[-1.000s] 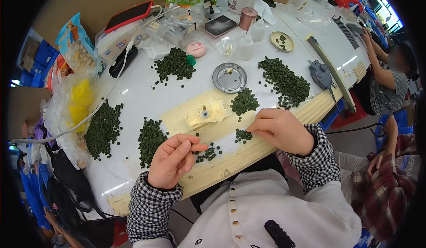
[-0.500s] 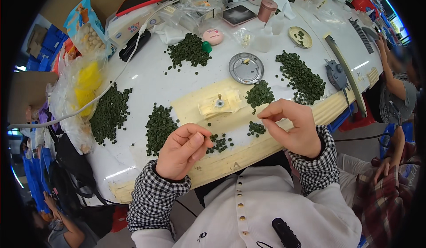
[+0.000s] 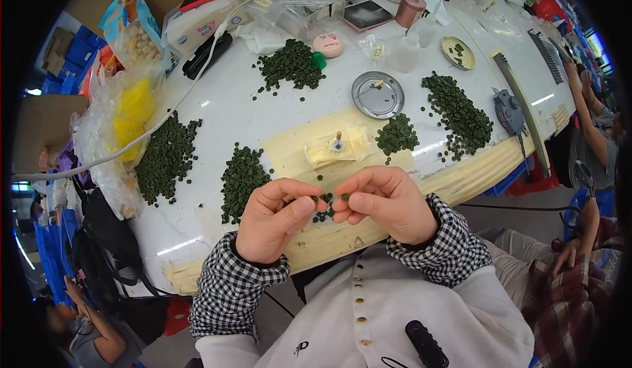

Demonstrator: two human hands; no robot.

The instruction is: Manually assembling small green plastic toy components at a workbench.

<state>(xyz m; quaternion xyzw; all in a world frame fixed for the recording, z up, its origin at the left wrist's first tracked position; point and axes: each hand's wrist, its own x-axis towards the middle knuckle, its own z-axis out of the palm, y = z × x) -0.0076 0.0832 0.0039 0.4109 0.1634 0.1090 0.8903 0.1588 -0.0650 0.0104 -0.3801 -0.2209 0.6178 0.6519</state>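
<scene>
My left hand (image 3: 276,218) is closed in a pinch above the table's near edge, with a dark green speck at its fingertips. Close beside it, my right hand (image 3: 385,203) pinches a small dark green round piece (image 3: 344,197). The fingertips of both hands nearly meet. Between and below them lies a small scatter of green pieces (image 3: 322,216), partly hidden by the fingers. Just beyond the hands is a taped pad (image 3: 322,155) with an upright metal pin (image 3: 338,145). To its right sits a small pile of green pieces (image 3: 397,135).
Larger green piles lie at left (image 3: 168,151), far middle (image 3: 289,67) and right (image 3: 459,114). A round metal lid (image 3: 377,95) stands beyond the pad. A white cable (image 3: 168,119) crosses the left side, near plastic bags (image 3: 108,164). A grey caliper-like tool (image 3: 508,110) lies at right.
My right hand has moved left to meet my left hand, and a green piece now shows in its fingertips. The left hand has barely moved. The whole view has shifted slightly.
</scene>
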